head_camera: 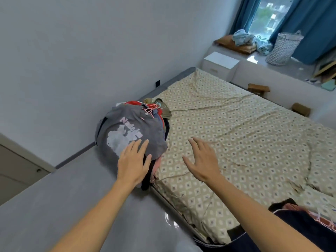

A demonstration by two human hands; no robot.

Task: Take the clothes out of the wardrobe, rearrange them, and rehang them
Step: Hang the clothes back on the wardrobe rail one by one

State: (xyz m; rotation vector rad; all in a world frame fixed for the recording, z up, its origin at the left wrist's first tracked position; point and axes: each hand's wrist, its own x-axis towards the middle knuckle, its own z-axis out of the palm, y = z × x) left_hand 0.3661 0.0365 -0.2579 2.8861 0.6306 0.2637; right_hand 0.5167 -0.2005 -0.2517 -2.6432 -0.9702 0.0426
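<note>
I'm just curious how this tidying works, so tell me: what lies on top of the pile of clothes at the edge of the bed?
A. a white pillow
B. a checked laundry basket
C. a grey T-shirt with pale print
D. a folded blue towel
C: the grey T-shirt with pale lettering covers the top of the pile of clothes, and the left hand rests flat on it with straight fingers.

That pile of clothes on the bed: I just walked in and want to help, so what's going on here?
A person is leaning over the bed, sorting a pile of clothes heaped at its edge by the wall, hangers still tangled in it. The left hand lies flat and open on the grey printed T-shirt on top. The right hand is open with fingers spread over the patterned sheet, holding nothing. More dark clothing lies at the lower right.
</note>
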